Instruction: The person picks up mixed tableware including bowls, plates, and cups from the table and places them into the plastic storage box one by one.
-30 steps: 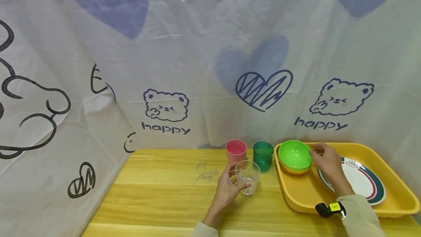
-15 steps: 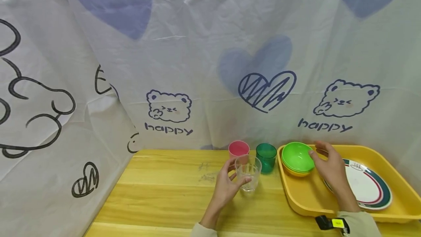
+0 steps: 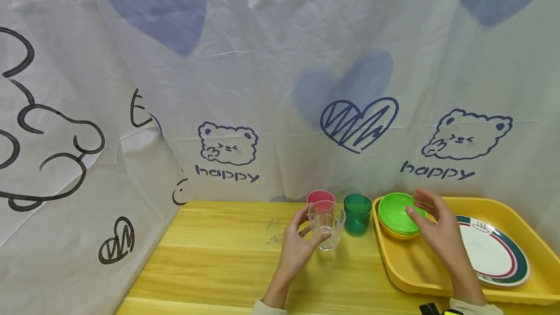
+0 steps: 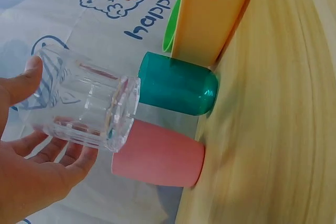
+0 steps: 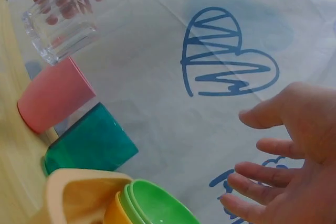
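Observation:
My left hand (image 3: 296, 244) grips a clear glass (image 4: 79, 98) by its side, thumb on one side and fingers on the other. In the left wrist view the glass is raised off the table, close to the pink cup (image 4: 157, 153) and the green cup (image 4: 176, 85) standing behind it. Over the tray's left part hovers my right hand (image 3: 442, 230), fingers spread and holding nothing. Beside it sits a stack of bowls (image 3: 399, 214), light green ones on top and a yellow one below; in the right wrist view the hand is apart from them.
A yellow tray (image 3: 413, 276) occupies the table's right side and holds the bowls and a white plate (image 3: 487, 249) with a green and red rim. The wooden table (image 3: 210, 252) extends to the left. A printed cloth (image 3: 271, 86) hangs behind.
The left hand has lifted the clear glass higher, and it now overlaps the pink cup in the head view. My right hand has drawn back from the bowls' rim and its fingers have spread.

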Tool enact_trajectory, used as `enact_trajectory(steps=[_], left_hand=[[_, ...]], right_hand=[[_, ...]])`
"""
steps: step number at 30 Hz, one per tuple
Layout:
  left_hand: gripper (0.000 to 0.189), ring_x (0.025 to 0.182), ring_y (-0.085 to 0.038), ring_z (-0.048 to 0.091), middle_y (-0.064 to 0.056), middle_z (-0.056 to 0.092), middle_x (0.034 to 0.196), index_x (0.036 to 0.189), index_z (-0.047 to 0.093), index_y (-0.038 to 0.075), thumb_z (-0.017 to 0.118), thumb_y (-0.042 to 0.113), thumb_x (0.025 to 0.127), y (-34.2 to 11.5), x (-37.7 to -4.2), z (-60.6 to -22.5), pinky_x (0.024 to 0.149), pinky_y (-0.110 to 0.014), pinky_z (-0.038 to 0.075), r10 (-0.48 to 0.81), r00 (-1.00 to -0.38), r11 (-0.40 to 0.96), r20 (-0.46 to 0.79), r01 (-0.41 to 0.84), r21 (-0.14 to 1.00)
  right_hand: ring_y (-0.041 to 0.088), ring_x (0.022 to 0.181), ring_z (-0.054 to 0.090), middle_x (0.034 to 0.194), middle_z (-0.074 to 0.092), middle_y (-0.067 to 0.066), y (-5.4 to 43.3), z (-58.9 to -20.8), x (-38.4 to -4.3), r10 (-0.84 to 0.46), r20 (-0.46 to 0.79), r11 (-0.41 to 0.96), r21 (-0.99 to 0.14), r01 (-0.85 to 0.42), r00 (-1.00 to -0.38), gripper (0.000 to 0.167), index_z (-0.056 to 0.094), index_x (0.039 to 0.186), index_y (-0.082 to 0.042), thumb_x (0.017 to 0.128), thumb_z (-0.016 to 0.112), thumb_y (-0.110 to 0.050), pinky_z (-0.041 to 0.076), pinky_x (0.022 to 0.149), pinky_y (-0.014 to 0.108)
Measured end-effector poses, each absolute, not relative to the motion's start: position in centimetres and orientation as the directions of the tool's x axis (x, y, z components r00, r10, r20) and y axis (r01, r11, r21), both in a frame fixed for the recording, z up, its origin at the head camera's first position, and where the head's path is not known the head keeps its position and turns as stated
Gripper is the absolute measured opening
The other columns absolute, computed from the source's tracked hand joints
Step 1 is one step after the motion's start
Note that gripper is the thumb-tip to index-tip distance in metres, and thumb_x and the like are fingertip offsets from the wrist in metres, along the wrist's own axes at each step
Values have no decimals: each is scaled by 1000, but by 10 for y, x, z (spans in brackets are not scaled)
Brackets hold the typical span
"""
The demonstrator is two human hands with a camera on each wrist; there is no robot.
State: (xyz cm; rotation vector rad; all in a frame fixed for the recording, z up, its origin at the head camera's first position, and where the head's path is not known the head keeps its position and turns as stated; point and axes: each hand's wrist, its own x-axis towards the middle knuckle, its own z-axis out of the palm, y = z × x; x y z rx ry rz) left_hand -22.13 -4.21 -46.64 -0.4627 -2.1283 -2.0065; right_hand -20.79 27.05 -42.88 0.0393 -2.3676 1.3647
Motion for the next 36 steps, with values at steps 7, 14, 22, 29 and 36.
enact_trajectory(steps=[7,14,22,29,36], left_hand=[[69,128,-33,53,-13,59,139,148,52,7,83,9,86,-45,-222,-464,107,-45,50,101,-920,-10,378,379,925],[68,128,-32,54,-13,59,140,147,52,5,82,8,86,-47,-221,-460,107,-47,50,98,-920,-21,379,379,925],[65,126,-32,55,-12,60,137,144,56,8,83,7,85,-50,-219,-458,106,-47,51,108,-919,-41,378,376,926],[64,128,-31,55,-10,60,140,145,56,10,83,8,87,-51,-218,-456,104,-44,53,142,-910,-66,388,383,921],[65,129,-32,54,-11,58,142,147,56,10,82,7,87,-51,-218,-455,104,-43,52,205,-895,-105,396,382,918]], right_hand=[[4,119,53,142,54,19,259,-430,-207,114,386,479,-829,-290,-915,59,43,152,-4,102,66,-24,43,88,2],[10,122,56,140,56,19,243,-429,-206,54,406,445,-828,-342,-912,58,44,152,-6,101,67,-22,45,90,4],[-1,119,56,138,55,21,225,-427,-201,-30,421,328,-853,-407,-907,55,45,150,-3,101,67,-14,48,93,9],[5,121,60,139,56,20,214,-426,-198,-117,416,260,-864,-432,-902,55,46,150,-5,100,67,-11,53,92,16],[8,126,58,146,50,20,203,-429,-198,-231,378,163,-894,-418,-897,62,42,153,-6,98,70,-7,54,95,22]])
